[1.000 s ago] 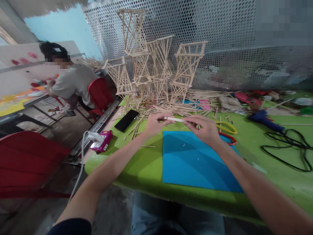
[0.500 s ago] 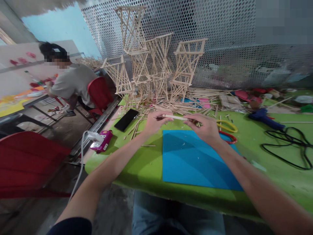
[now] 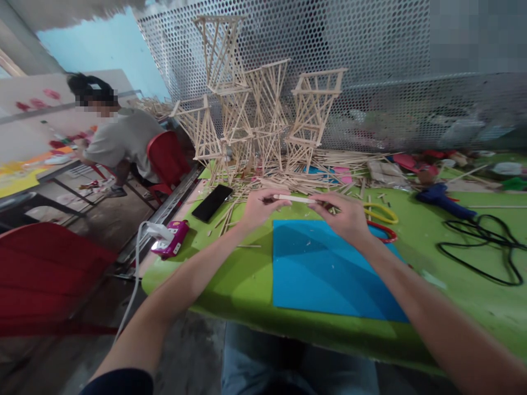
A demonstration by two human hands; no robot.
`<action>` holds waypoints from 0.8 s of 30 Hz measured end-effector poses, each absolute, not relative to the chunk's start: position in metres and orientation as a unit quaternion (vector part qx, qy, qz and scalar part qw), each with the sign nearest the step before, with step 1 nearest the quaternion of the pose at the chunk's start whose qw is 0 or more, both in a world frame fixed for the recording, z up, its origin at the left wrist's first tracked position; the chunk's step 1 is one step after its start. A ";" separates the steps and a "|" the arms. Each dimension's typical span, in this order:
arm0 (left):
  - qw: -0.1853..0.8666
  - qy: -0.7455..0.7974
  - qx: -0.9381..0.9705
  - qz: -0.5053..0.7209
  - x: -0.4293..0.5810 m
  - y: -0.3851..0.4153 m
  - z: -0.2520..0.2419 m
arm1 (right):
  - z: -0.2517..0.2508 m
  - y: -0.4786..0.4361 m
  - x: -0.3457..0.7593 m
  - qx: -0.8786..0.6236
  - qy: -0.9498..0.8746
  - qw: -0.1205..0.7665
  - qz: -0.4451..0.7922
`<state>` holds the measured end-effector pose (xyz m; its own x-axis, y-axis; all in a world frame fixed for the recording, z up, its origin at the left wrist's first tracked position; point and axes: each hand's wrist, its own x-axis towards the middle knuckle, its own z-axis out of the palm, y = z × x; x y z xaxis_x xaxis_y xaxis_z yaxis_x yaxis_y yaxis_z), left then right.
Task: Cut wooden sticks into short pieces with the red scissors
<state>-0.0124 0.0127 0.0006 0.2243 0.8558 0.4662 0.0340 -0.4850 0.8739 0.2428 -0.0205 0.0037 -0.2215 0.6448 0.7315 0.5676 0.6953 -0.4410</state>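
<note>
A short pale wooden stick (image 3: 295, 198) is stretched between my two hands, roughly level, above the far edge of a blue sheet (image 3: 321, 269). My left hand (image 3: 263, 207) pinches its left end, thumb toward me. The right end sits between the thumb and fingers of my right hand (image 3: 343, 213). Whether it is one stick or a few pressed together I cannot tell. Behind my hands lies a loose heap of thin wooden sticks (image 3: 284, 181). Lattice towers of similar sticks (image 3: 315, 109) rise beyond the heap.
Left on the green table (image 3: 230, 285) are a black phone (image 3: 212, 202) and a purple power strip (image 3: 175, 240). To the right lie scissors with a yellow handle (image 3: 381, 213) and a blue glue gun (image 3: 442, 200) with its black cord (image 3: 481, 269). Another person (image 3: 119, 140) sits further left.
Both hands and the stick stay almost where they were. The view has shifted very slightly.
</note>
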 end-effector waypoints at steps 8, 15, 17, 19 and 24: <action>0.395 0.321 0.679 0.529 -0.013 0.011 0.004 | 0.003 -0.021 0.243 -0.368 -0.790 0.490 0.028; 0.396 0.320 0.681 0.526 -0.012 0.010 0.005 | 0.004 -0.021 0.243 -0.375 -0.789 0.486 0.031; 0.397 0.314 0.681 0.529 -0.013 0.011 0.004 | 0.004 -0.022 0.243 -0.375 -0.788 0.487 0.030; 0.399 0.306 0.680 0.533 -0.013 0.012 0.003 | 0.004 -0.022 0.243 -0.376 -0.787 0.488 0.033; 0.403 0.303 0.680 0.533 -0.013 0.013 0.001 | 0.004 -0.022 0.244 -0.380 -0.786 0.486 0.037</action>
<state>-0.0130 0.0127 0.0009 0.2479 0.8408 0.4813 -0.0183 -0.4926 0.8700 0.2435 -0.0215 0.0037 -0.2387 0.6326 0.7368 0.5611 0.7091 -0.4271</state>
